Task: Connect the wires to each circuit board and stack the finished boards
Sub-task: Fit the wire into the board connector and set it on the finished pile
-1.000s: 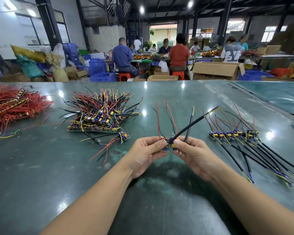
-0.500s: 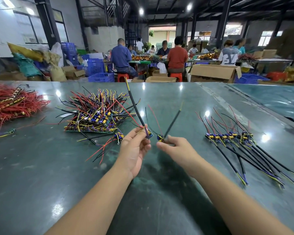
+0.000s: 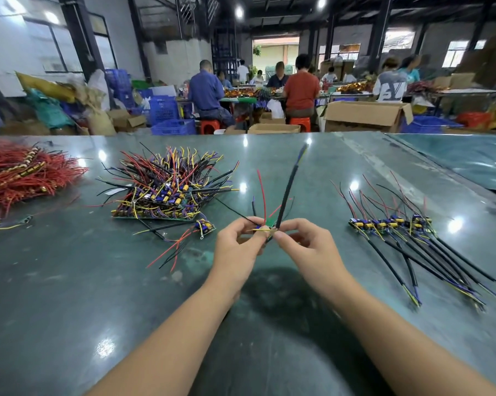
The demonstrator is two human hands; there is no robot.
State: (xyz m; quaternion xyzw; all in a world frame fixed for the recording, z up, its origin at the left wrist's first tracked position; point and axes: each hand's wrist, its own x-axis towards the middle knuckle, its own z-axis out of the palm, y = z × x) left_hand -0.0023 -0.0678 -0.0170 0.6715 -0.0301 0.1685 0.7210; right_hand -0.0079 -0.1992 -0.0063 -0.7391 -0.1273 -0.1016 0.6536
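My left hand and my right hand meet above the middle of the table, both pinching a small green circuit board. A thick black cable rises from the board, with thin red and black wires fanning up beside it. A row of finished boards with long black cables lies to the right. To the left sits a heap of boards with mixed wires, and one loose board lies at its near edge.
A bundle of red wires lies at the far left of the green table. Beyond the table's far edge, several people sit at benches among cardboard boxes and blue crates.
Half a second ago my hands were apart, each holding a piece with a black cable. They have come together at the centre, and one black cable now stands up from the board.
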